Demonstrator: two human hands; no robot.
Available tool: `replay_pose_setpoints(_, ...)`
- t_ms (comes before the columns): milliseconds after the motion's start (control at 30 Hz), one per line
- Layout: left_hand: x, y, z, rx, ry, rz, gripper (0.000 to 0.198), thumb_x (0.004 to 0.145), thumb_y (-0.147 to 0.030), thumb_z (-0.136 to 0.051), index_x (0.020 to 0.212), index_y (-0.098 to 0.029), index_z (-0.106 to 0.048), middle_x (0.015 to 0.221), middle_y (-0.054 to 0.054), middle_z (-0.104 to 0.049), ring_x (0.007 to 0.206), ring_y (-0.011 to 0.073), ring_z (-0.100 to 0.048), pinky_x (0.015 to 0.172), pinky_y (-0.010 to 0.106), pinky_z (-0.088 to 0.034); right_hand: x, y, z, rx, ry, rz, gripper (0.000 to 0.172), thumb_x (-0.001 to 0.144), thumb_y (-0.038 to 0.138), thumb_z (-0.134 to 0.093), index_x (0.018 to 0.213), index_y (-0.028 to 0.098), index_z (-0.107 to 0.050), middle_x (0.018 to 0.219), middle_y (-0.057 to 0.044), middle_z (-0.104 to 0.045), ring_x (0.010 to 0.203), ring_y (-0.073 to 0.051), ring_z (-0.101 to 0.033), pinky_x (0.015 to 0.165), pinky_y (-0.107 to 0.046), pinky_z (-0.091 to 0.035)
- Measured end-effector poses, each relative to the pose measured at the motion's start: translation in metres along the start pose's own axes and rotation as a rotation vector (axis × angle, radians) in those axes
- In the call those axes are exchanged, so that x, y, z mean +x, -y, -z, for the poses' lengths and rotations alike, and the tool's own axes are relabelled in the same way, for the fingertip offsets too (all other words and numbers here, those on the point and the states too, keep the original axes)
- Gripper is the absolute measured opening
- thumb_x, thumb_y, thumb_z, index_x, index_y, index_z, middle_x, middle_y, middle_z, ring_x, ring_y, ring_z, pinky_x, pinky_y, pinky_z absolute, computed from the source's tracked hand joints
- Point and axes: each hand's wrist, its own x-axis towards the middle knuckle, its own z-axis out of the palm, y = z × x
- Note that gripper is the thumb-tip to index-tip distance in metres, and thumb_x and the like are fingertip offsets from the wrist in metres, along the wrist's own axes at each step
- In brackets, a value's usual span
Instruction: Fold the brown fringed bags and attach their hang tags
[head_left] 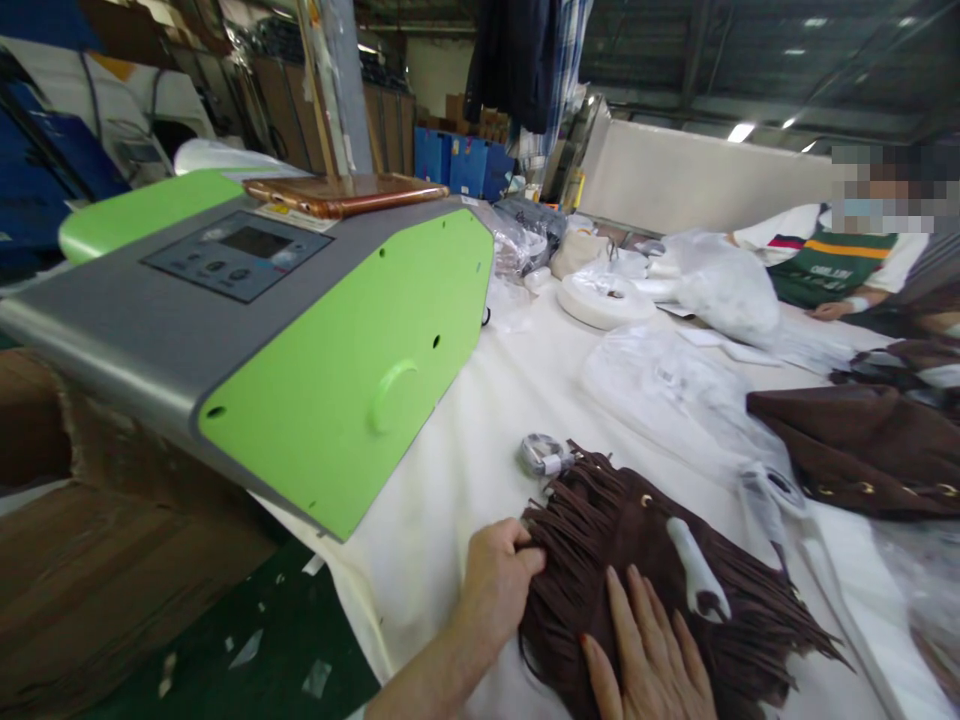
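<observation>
Head view, white tabletop [469,430], left hand [499,570] pinching brown fringed piece [634,515], right hand [656,660] spread atop, seemingly industrial room [675,60] behind

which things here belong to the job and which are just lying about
Likely the job's:
brown fringed piece, left hand gripping it, right hand flat on it
perhaps the white handle on top

Likely just lying about:
amber-cased phone
white roll

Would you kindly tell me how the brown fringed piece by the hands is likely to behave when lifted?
The brown fringed piece would probably hang floppy, since its thin strips splay loosely and bend. Those strips might also tangle, as many lie bunched together. The white object lying on top could slide off if the piece tilts.
</observation>
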Motion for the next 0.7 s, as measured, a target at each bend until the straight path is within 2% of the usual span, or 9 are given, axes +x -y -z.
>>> replay_pose_setpoints(133,-0.006,0.005,0.002,0.008,0.003,0.04,0.011,0.076,-0.021,-0.039,0.07,-0.018,-0.047,0.055,-0.005,-0.046,0.05,0.0112,-0.047,0.047,0.02,-0.037,0.008,0.007,0.007,-0.011,-0.077,-0.061,0.071,0.089,0.047,-0.032,0.144,0.004,-0.015,0.13,-0.022,-0.05,0.112,-0.03,-0.055,0.094,-0.046,-0.037)
replay_pose_setpoints(267,-0.001,-0.006,0.012,0.17,0.033,-0.064,0.008,0.071,-0.017,-0.049,0.076,-0.016,-0.055,0.071,0.001,-0.061,0.068,0.0152,-0.058,0.061,0.023,-0.042,0.012,0.008,0.009,-0.025,-0.093,-0.055,0.072,0.089,0.048,-0.031,0.145,0.005,-0.013,0.126,-0.022,-0.054,0.11,-0.029,-0.056,0.092,-0.045,-0.037)
replay_pose_setpoints(367,0.003,-0.021,0.014,0.34,0.025,-0.124,0.014,0.073,-0.026,-0.055,0.083,-0.017,-0.058,0.082,0.006,-0.066,0.079,0.0222,-0.061,0.07,0.029,-0.044,0.011,0.008,0.009,-0.017,-0.098,-0.068,0.072,0.089,0.049,-0.031,0.145,0.006,-0.013,0.127,-0.021,-0.053,0.111,-0.029,-0.056,0.093,-0.045,-0.036)
replay_pose_setpoints(500,0.008,-0.036,0.0,0.514,-0.047,-0.103,0.017,0.079,-0.023,-0.05,0.092,-0.015,-0.057,0.091,0.012,-0.067,0.088,0.0278,-0.063,0.074,0.034,-0.044,0.009,0.009,0.009,-0.009,-0.113,-0.078,0.072,0.089,0.049,-0.031,0.144,0.006,-0.014,0.129,-0.02,-0.052,0.111,-0.029,-0.055,0.094,-0.044,-0.035)
replay_pose_setpoints(700,0.008,-0.035,-0.019,0.625,-0.13,-0.043,0.02,0.09,-0.023,-0.036,0.093,-0.019,-0.055,0.087,0.007,-0.067,0.084,0.0227,-0.064,0.07,0.029,-0.042,0.008,0.013,0.011,0.029,-0.104,-0.122,0.071,0.088,0.049,-0.035,0.144,0.007,-0.018,0.131,-0.02,-0.05,0.115,-0.029,-0.052,0.097,-0.045,-0.034)
